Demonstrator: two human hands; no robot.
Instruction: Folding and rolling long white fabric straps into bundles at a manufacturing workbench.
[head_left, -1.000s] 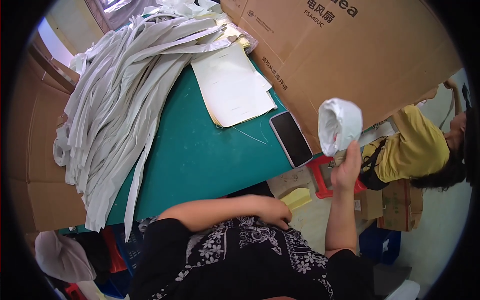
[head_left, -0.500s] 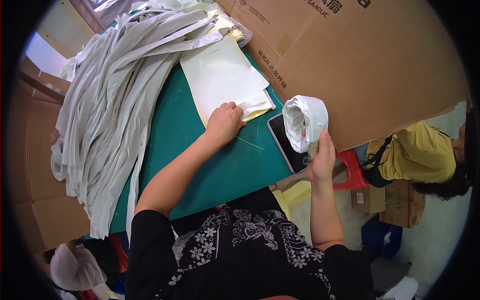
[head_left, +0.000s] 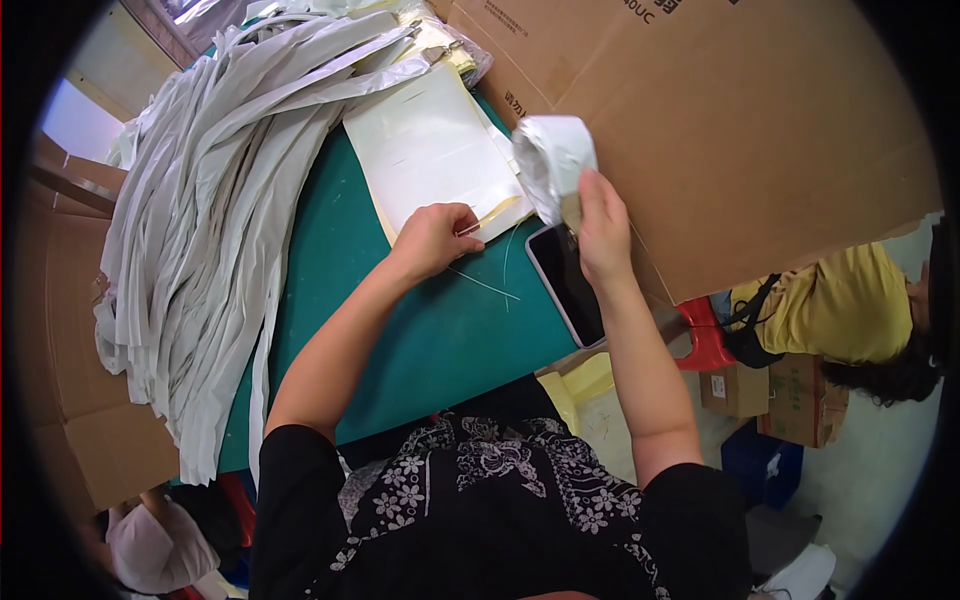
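Observation:
My left hand (head_left: 437,240) is closed at the near edge of a stack of white sheets with yellowish backing (head_left: 430,140). Its thumb and fingertips pinch the edge of a top sheet, slightly lifted there. My right hand (head_left: 605,235) grips a coiled white strip (head_left: 562,150), wound into a wide, hollow loop. The coil is tilted just above the right edge of the sheets, slightly blurred. A small brownish piece shows below the coil, by my fingers. Loose white threads (head_left: 487,285) lie on the green tabletop (head_left: 400,340) near my left hand.
A big heap of long grey-white strips (head_left: 220,220) hangs over the table's left side. Below my right hand lies a dark-screened phone (head_left: 565,290). A large cardboard sheet (head_left: 740,160) rises at the right; beyond it are a person in yellow (head_left: 810,310) and boxes (head_left: 735,390).
My right hand has carried the coil up and left, toward the sheets, uncovering more of the phone. My left hand has moved slightly left, its fingers now drawn into a pinch.

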